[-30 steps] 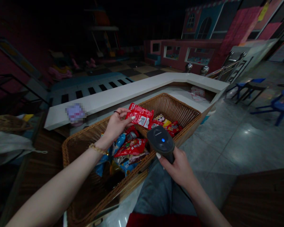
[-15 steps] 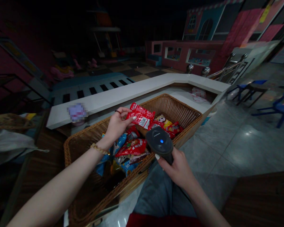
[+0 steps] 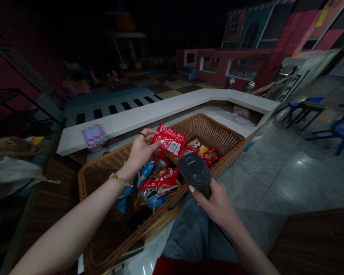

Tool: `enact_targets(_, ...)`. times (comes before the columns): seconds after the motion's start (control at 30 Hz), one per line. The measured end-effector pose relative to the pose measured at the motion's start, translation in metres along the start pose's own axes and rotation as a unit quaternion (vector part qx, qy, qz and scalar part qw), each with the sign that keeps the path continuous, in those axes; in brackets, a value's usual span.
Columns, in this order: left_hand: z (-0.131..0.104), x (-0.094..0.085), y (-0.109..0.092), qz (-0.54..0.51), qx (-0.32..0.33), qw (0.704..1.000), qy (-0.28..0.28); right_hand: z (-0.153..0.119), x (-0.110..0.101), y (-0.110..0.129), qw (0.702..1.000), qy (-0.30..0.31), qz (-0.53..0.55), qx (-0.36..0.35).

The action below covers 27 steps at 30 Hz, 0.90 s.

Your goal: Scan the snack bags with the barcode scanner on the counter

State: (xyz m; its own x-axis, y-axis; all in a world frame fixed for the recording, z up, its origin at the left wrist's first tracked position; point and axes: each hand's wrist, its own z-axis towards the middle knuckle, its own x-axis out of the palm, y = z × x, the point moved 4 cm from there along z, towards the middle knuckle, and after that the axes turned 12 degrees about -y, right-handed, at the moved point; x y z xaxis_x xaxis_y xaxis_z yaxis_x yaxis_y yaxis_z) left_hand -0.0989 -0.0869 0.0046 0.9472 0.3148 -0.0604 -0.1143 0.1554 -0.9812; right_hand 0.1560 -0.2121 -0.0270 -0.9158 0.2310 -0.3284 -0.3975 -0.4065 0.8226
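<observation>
the red snack packet [image 3: 169, 140] is at the centre of the frame, raised over the basketwork, with its printed barcode [image 3: 172, 146] turned up toward the viewer. the left hand [image 3: 145, 149] grips the packet at its left edge, thumb in front and fingers behind. the right hand [image 3: 219, 200], right of centre and lower, is closed around the handle of a dark handheld scanner [image 3: 194, 168]; the scanner head is near the packet's lower right edge, and no lit indicator shows on its top. status, as judged from this arrangement: presentation of the packet to the scanner is done — both items are in position — but whether the code has been read cannot be told. release of this packet is not yet done. below and left of centre, a wicker basket section [image 3: 94, 175] contains a blue packet [image 3: 145, 172], a flat-lying red packet [image 3: 160, 177] and others; right of centre, a second wicker section [image 3: 220, 128] contains further bright packets [image 3: 210, 156]. which of these are already scanned and which are left cannot be determined, so overall progress is uncertain. a white counter ledge [image 3: 166, 105] runs behind the basketwork across mid-frame; a blue chair [image 3: 342, 131] stands at the right edge of the frame.
</observation>
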Motion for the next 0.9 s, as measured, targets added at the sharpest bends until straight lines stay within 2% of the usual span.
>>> enact_targets(0.1,0.004,-0.011,-0.011,0.022,0.045,0.998,-0.043,0.002,-0.005,-0.005,1.0,-0.009,0.014,0.008)
enact_targets(0.33,0.018,-0.046,-0.026,0.086,0.133,0.963,-0.217,0.01,-0.022,-0.016,0.998,-0.062,-0.021,0.015)
enact_targets(0.43,0.022,-0.048,-0.026,0.112,0.152,0.954,-0.232,0.014,-0.028,-0.019,0.997,-0.069,-0.021,0.025)
enact_targets(0.53,0.02,-0.037,-0.027,0.145,0.17,0.961,-0.165,0.016,-0.036,-0.025,0.996,-0.079,-0.02,0.044)
enact_targets(0.67,0.016,-0.004,-0.027,0.221,0.19,0.956,0.019,0.017,-0.046,-0.038,0.992,-0.098,-0.019,0.077)
enact_targets(0.77,0.02,0.029,-0.023,0.282,0.212,0.921,0.167,0.019,-0.051,-0.047,0.989,-0.112,-0.015,0.093)
enact_targets(0.9,0.038,0.081,-0.008,0.356,0.238,0.84,0.334,0.022,-0.051,-0.056,0.988,-0.116,-0.015,0.104)
